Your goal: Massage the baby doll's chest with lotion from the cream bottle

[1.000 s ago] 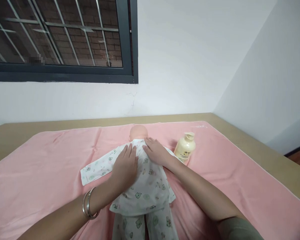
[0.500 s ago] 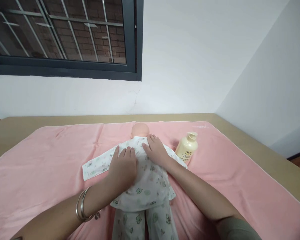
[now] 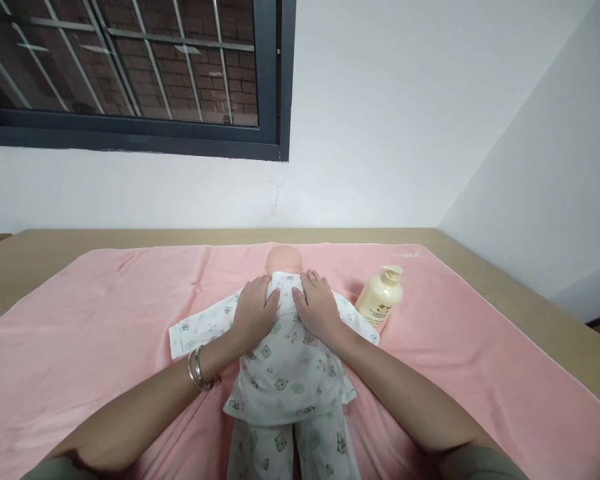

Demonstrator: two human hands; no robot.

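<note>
Lying palm down on the upper body of a doll, the left hand and the right hand are making a pair, near each other but apart. Both are staying flat and spread, with fingers pointing toward the doll's head and thumbs leaning inward; they are touching the white printed shirt and are not closing around anything. Two silvery bangles are circling the left wrist. The doll is lying at the middle of a pink cloth, its head toward the wall, its printed trousers running out of view at the bottom. Just beside the sleeve on the right side, a cream-coloured bottle is standing; I cannot tell if they are touching. Beneath, a wooden table is showing around the cloth. On the wall, a dark window frame is surrounding metal bars.
</note>
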